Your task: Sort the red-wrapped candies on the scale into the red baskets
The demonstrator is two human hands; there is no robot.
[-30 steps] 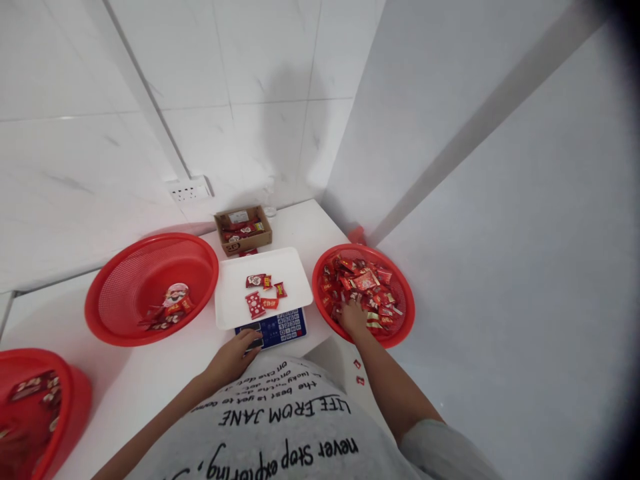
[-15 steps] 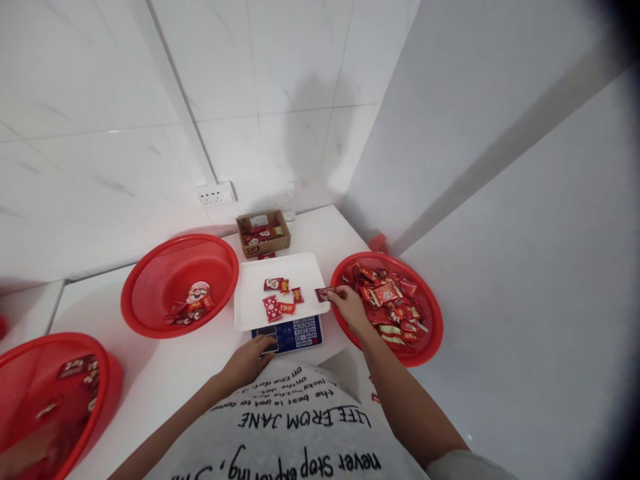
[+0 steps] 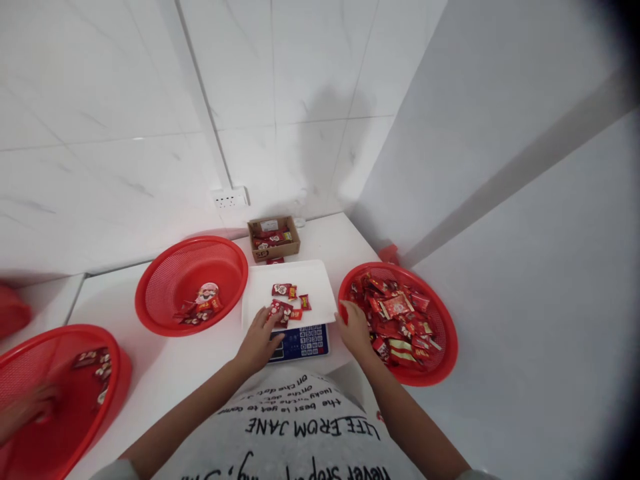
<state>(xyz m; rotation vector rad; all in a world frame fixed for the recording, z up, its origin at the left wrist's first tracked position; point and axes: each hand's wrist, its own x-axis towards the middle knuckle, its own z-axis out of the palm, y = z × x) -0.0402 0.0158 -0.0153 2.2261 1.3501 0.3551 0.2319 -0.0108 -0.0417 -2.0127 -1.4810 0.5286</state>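
Note:
A white tray [image 3: 315,277] sits on a blue scale with a keypad [image 3: 313,341]. Several small red candy packets lie on it, among them a dark red spotted packet [image 3: 281,313] near its front left. The fingers of my left hand [image 3: 257,341] reach over the tray's front edge and touch the spotted packet, thumb spread apart from them. My right hand [image 3: 355,330] is at the tray's right edge, beside the rim of a red basket [image 3: 449,333] full of candy packets. Its fingers are parted, and I see nothing between them.
Behind the tray stands a small cardboard box [image 3: 274,253] with red packets. To the left are a red basket [image 3: 145,293] with a few packets and another red basket [image 3: 117,393], where another person's hand [image 3: 30,410] reaches in. A wall closes off the right.
My right hand has let go of the dark packet it held and moved to the tray's edge. My left hand has gone from the scale's display up onto the tray. The view has shifted slightly.

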